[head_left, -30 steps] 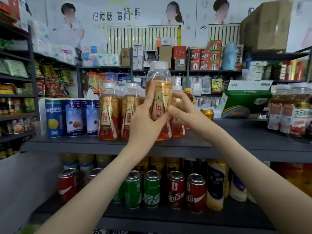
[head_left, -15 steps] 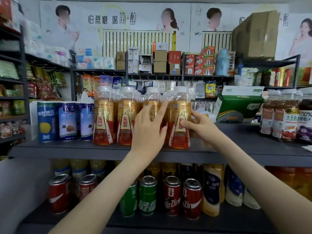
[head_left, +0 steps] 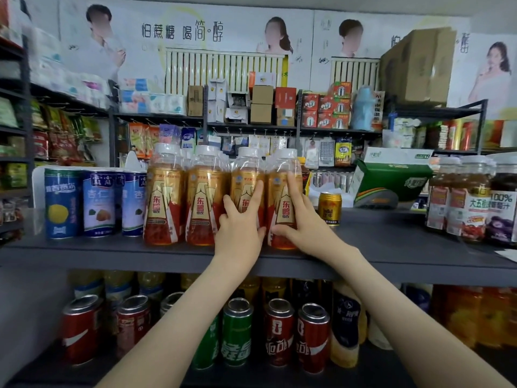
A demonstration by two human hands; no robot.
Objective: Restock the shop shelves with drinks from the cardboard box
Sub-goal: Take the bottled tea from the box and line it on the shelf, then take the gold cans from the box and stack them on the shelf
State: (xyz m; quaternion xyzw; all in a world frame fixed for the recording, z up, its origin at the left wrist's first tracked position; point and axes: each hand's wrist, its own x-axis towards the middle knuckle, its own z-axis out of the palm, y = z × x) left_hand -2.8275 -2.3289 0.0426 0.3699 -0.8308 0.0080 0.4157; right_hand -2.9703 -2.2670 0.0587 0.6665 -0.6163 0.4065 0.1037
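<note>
On the grey shelf (head_left: 391,236) we count four front-row bottles (head_left: 165,203) of amber drink (more caps show behind), with three blue cans (head_left: 98,203) at their 9 o'clock. Our left hand (head_left: 237,233) rests with straight fingers on the third bottle and our right hand (head_left: 305,225) on the fourth, neither clasping. One gold can (head_left: 330,208) stands at 3 o'clock.
</note>
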